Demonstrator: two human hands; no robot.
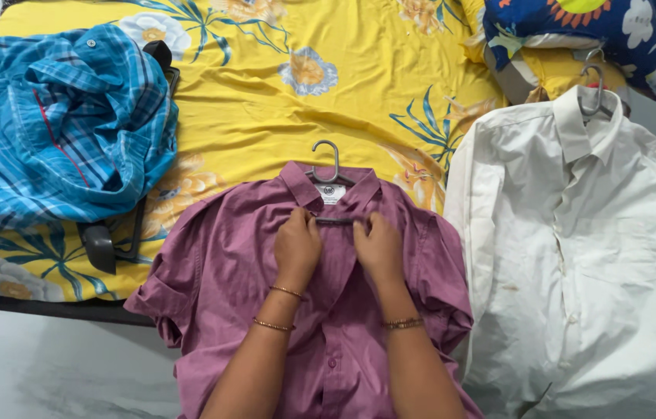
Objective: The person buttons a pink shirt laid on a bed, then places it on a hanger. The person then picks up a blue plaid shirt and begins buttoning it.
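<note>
A mauve shirt (219, 271) lies front-up on a hanger at the near edge of the bed; the grey hook (331, 159) sticks out above its collar. My left hand (297, 244) pinches the left side of the collar opening. My right hand (378, 247) pinches the right side. Both sets of fingers meet at the top of the placket, just under the neck label (331, 192). Thin bangles sit on both wrists.
A white shirt (592, 256) on a hanger lies to the right. A crumpled blue plaid shirt (48, 124) rests at the left over a black hanger (103, 244). Underneath is a yellow floral bedsheet (266, 101), with a dark floral pillow (584, 31) at the top right.
</note>
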